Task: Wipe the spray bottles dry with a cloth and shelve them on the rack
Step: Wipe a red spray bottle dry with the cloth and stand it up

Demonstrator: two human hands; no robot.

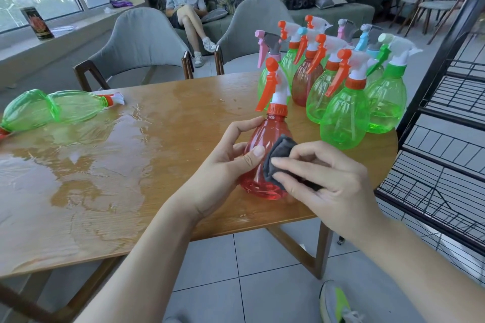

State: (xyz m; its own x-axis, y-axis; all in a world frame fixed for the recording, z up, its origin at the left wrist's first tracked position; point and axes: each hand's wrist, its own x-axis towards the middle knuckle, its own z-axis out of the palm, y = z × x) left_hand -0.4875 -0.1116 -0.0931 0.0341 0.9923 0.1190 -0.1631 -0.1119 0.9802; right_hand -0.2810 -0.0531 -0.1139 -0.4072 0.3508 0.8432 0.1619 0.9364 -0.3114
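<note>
Red bottle (262, 149), light slick plastic, sat gripped in left hand (225, 162); right hand (330, 181) pressed cloth (280, 160) against it.

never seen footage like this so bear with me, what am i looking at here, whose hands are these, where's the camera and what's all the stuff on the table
There is no machine here. The single picture comes from a camera worn on a person's head, looking down at their own two hands. The left hand grips a red spray bottle standing on a wooden table. The right hand presses a folded grey cloth against it, wiping it. Behind stands a cluster of upright spray bottles, mostly green. Two green bottles lie on their sides at far left, and the tabletop looks wet. A black wire rack stands on the right.
</note>
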